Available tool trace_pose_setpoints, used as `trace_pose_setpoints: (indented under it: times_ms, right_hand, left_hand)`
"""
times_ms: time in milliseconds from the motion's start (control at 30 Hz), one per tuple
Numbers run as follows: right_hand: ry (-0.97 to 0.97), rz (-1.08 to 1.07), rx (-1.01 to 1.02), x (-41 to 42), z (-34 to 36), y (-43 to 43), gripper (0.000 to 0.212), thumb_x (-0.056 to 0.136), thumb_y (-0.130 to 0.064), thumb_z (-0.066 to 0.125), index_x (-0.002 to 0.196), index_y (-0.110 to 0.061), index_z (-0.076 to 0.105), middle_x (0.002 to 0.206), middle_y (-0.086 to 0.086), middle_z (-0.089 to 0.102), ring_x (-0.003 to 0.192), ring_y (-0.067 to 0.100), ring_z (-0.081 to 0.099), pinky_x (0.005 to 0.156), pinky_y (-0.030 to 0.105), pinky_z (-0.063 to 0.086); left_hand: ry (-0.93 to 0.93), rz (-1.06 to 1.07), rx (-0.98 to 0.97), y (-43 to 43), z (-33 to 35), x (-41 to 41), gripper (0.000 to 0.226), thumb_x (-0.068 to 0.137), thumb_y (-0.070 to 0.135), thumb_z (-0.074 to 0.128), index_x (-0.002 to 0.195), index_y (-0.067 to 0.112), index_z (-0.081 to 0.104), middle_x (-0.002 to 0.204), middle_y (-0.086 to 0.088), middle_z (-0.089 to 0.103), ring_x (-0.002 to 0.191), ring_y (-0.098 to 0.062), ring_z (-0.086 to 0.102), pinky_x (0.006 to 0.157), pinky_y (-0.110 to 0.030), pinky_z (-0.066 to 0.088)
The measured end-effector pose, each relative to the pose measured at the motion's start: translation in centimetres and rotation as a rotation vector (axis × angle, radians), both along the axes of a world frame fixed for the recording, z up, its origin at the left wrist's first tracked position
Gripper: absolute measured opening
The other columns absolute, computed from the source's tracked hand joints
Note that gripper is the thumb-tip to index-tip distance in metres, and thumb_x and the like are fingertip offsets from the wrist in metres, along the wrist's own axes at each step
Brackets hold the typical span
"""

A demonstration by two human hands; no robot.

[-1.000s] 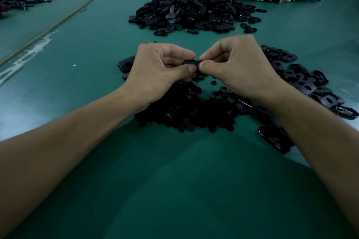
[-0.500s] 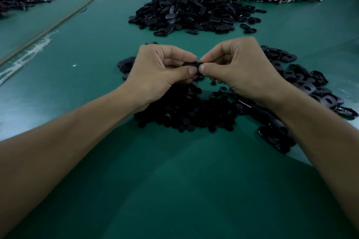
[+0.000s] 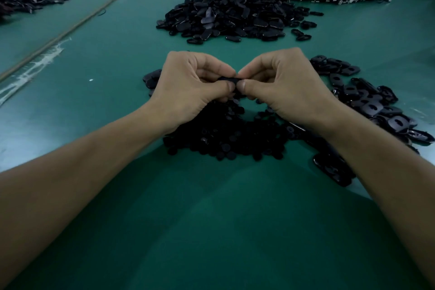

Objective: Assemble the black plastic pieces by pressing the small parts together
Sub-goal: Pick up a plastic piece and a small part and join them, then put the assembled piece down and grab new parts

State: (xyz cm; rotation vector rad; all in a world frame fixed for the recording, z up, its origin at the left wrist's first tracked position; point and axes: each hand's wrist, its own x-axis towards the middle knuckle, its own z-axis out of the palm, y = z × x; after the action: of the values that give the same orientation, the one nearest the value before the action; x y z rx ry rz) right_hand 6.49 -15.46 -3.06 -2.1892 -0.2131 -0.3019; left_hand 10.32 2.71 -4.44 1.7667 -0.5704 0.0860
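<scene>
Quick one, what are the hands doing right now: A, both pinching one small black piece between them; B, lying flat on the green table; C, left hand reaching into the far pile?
A: the left hand and right hand meet at the fingertips, each pinching an end of the small black piece.

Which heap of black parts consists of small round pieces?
The low heap below the left hand and right hand; the heap to its right and the tall heap behind hold larger oval parts.
</scene>
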Motion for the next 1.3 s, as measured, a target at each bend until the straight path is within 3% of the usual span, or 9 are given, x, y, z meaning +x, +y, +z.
trace_pose_setpoints:
  times_ms: [167,267,367,567,700,900,1033,1200,1300]
  right_hand:
    - [0.036,-0.116,-0.240,-0.3,0.5,-0.7,0.018,0.096,-0.025,0.064,0.112,-0.026,0.071,0.096,-0.007,0.070,0.089,0.004,0.065,0.078,0.012,0.052]
    - [0.102,-0.327,-0.621,-0.5,0.7,-1.9,0.032,0.099,-0.026,0.055,0.129,-0.017,0.063,0.125,0.012,0.062,0.118,0.032,0.055,0.103,0.044,0.047]
    - [0.250,-0.516,-0.829,-1.1,1.2,-2.5,0.034,0.100,-0.026,0.049,0.130,-0.012,0.058,0.133,0.023,0.050,0.126,0.046,0.042,0.107,0.053,0.035]
    - [0.315,-0.528,-0.808,-1.5,1.4,-2.5,0.033,0.093,-0.004,0.052,0.124,-0.010,0.059,0.120,0.025,0.055,0.110,0.048,0.053,0.095,0.054,0.046]
    - [0.266,-0.498,-0.725,-1.3,1.3,-2.8,0.033,0.088,0.009,0.051,0.116,-0.005,0.061,0.104,0.022,0.054,0.090,0.042,0.051,0.076,0.046,0.050]
    - [0.316,-0.571,-0.839,-1.0,0.9,-3.5,0.030,0.094,-0.011,0.053,0.123,-0.010,0.060,0.123,0.026,0.055,0.118,0.048,0.046,0.102,0.052,0.037]
    - [0.284,-0.578,-0.828,-0.8,0.7,-3.8,0.024,0.093,-0.009,0.056,0.116,-0.012,0.064,0.118,0.023,0.059,0.116,0.046,0.051,0.105,0.053,0.040]
    - [0.140,-0.499,-0.665,-0.5,0.7,-3.8,0.034,0.091,0.000,0.060,0.120,-0.016,0.066,0.125,0.021,0.058,0.111,0.043,0.057,0.096,0.050,0.050]
    - [-0.040,-0.402,-0.445,-0.1,0.7,-3.6,0.031,0.092,0.003,0.062,0.114,-0.016,0.072,0.117,0.009,0.066,0.099,0.022,0.065,0.089,0.032,0.056]
  left_hand:
    - [-0.114,0.145,0.047,0.4,-0.4,0.5,0.021,0.080,0.003,0.081,0.082,0.023,0.073,0.077,-0.001,0.076,0.068,-0.016,0.074,0.069,-0.029,0.061]
    - [-0.167,0.286,0.060,0.9,-0.5,1.1,0.019,0.083,0.008,0.079,0.087,0.026,0.074,0.084,0.004,0.076,0.074,-0.011,0.073,0.075,-0.026,0.061]
    - [-0.221,0.384,0.116,1.3,-0.4,1.5,0.018,0.085,0.015,0.078,0.089,0.032,0.073,0.083,0.019,0.071,0.076,0.005,0.068,0.076,-0.012,0.054]
    - [-0.205,0.455,0.159,1.9,-0.6,2.4,0.015,0.087,0.019,0.077,0.092,0.033,0.074,0.082,0.025,0.069,0.078,0.010,0.067,0.079,-0.009,0.053]
    - [-0.198,0.474,0.198,2.2,-0.8,2.5,0.011,0.085,0.026,0.079,0.091,0.034,0.075,0.077,0.027,0.067,0.070,0.009,0.065,0.066,-0.004,0.048]
    - [-0.205,0.490,0.274,2.4,-1.1,2.7,0.009,0.084,0.031,0.080,0.091,0.033,0.075,0.068,0.023,0.059,0.055,0.002,0.055,0.060,-0.012,0.044]
    - [-0.219,0.485,0.316,2.5,-1.3,2.7,0.010,0.084,0.037,0.079,0.091,0.039,0.072,0.080,0.016,0.058,0.075,-0.010,0.052,0.071,-0.032,0.046]
    - [-0.288,0.484,0.305,2.1,-1.1,2.2,0.008,0.085,0.038,0.076,0.089,0.040,0.070,0.088,0.021,0.055,0.071,0.005,0.050,0.066,-0.015,0.036]
    - [-0.374,0.420,0.262,1.5,-0.8,1.3,0.009,0.088,0.031,0.074,0.087,0.038,0.069,0.087,0.022,0.061,0.069,0.009,0.053,0.066,-0.007,0.039]
